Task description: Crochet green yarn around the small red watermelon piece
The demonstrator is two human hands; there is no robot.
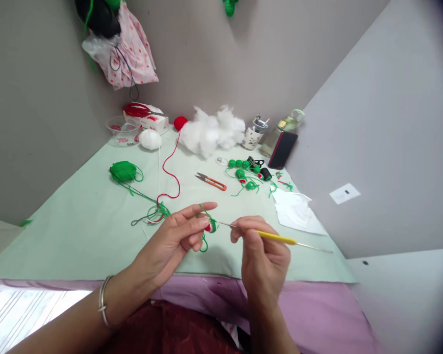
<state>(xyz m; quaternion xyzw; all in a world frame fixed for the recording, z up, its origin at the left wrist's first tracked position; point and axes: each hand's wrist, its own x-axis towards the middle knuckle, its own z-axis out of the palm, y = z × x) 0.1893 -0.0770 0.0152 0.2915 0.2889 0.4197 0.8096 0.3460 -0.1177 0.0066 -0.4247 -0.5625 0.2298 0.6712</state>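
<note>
Between the thumb and fingers of my left hand is a small crochet piece in green, white and red. Green yarn runs from it over the raised index finger, and a green loop hangs below. My right hand grips a crochet hook with a yellow handle, held like a pen. Its thin metal tip points left, close to the piece's right edge; whether it touches a stitch I cannot tell. Left of my left hand lies a tangle of green, red and white yarn.
Orange thread snips lie mid-table. Behind are white stuffing, a red yarn ball, a white ball and a green skein. On the right are several green crocheted balls, a phone, a bottle and white paper.
</note>
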